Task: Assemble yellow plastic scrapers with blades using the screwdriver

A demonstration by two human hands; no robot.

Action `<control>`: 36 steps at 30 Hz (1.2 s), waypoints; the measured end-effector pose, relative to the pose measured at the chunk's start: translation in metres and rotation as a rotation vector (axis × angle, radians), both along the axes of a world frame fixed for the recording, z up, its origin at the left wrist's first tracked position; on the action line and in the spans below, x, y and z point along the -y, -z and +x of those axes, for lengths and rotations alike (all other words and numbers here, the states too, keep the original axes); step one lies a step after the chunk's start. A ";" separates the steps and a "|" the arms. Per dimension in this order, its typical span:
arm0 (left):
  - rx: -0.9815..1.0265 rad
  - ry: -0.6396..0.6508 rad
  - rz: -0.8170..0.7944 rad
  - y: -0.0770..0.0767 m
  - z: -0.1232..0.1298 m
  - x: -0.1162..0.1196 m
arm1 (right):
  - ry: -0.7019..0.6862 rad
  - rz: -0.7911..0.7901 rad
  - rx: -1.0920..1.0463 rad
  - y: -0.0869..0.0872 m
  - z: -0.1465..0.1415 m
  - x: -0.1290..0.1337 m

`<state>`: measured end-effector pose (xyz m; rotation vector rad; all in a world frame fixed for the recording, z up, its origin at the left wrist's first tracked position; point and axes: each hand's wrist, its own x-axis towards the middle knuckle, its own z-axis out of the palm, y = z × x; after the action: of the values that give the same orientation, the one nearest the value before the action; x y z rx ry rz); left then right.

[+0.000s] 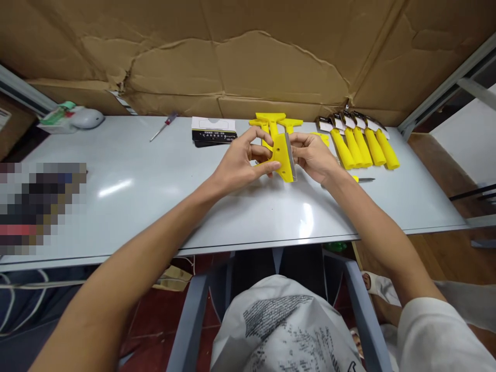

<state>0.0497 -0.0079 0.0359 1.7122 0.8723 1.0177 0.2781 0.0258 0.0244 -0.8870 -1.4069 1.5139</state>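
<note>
My left hand holds a yellow plastic scraper head with two small holes, thumb in front and fingers behind. A thin grey metal blade lies along the head's right edge. The fingers of my right hand are closed on that blade from the right. Just behind my hands lie several yellow scraper parts, partly covered by my left fingers. To the right, several scrapers with yellow handles and dark heads rest in a row. A screwdriver with a dark shaft lies by my right forearm, its yellow handle mostly hidden.
A black and white box and a screwdriver with a purple-red handle are on the white table. A computer mouse sits at the far left. Cardboard stands along the back. Another person's foot shows below right.
</note>
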 end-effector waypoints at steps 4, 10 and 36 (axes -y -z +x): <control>0.005 -0.011 -0.011 0.002 0.001 0.000 | -0.020 -0.002 0.016 0.001 -0.002 0.003; -0.024 -0.019 -0.013 0.003 0.000 -0.001 | -0.059 -0.005 0.008 -0.003 -0.002 0.006; 0.174 -0.382 0.102 0.025 -0.043 -0.062 | 0.023 1.142 1.224 0.041 -0.046 0.008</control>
<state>0.0067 0.0543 0.0108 1.5419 1.0715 1.4642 0.2320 0.0182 -0.0169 -1.0088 -2.6048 -0.2183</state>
